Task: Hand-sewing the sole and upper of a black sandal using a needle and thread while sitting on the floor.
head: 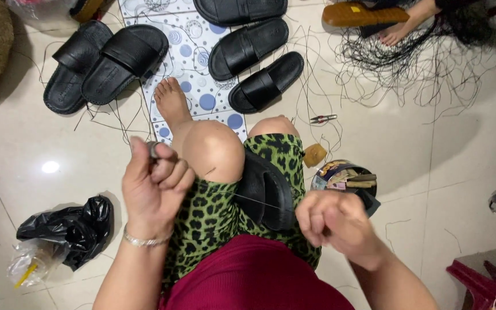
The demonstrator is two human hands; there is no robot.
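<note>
Left hand [153,183] raised beside the knee, fingers curled shut around a small metal tool [154,149]. Right hand [331,221] closed in a fist, pinching a thin thread [259,202] stretched taut to the black sandal [268,195] (wedged on the lap against the leopard-print shorts [213,215]). More black sandals [110,60] on the floor [420,132] ahead, a black plastic bag [70,229] at left

My sandal [265,192] is black, and my trousers [213,215] are green with black leopard spots. My top [248,275] is dark red. The mat [193,63] is white with blue dots; the bag [70,227] is black.
</note>
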